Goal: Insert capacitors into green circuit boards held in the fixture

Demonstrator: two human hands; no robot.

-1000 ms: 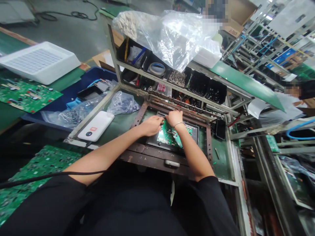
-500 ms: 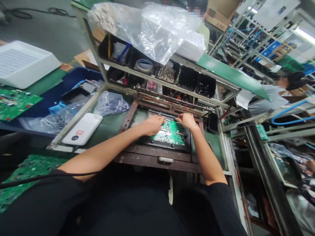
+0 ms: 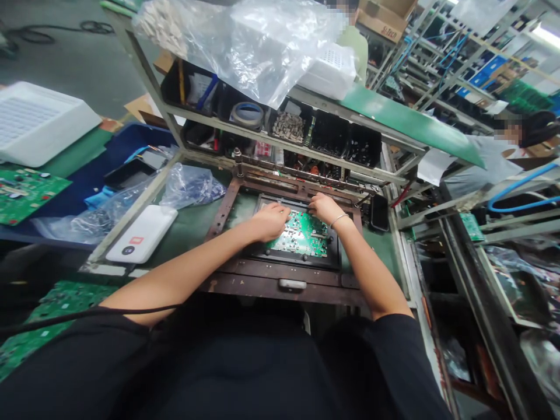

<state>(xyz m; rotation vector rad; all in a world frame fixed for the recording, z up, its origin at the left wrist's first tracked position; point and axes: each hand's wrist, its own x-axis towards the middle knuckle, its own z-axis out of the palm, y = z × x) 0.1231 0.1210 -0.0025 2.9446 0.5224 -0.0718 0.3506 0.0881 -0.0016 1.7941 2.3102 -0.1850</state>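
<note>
A green circuit board [image 3: 303, 238] dotted with small components lies in a black frame [image 3: 289, 261], which is set in a brown metal fixture [image 3: 251, 284] on the bench. My left hand [image 3: 271, 222] is over the board's upper left part, its fingers bent and close together; whatever they pinch is too small to make out. At the far right edge of the board is my right hand [image 3: 326, 209], with a band on the wrist. Its fingers are curled in, and their tips hide what they hold, if anything.
Black parts bins [image 3: 330, 138] line the shelf behind the fixture. A white device [image 3: 142, 234] and a plastic bag [image 3: 191, 185] lie to the left, and a black phone [image 3: 379, 213] to the right. More circuit boards [image 3: 30, 191] are at far left. Two people are beyond the shelf.
My right hand's fingertips have shifted slightly up and left, off the board's face toward its far edge. My left hand stays in about the same place. The view has tilted a little.
</note>
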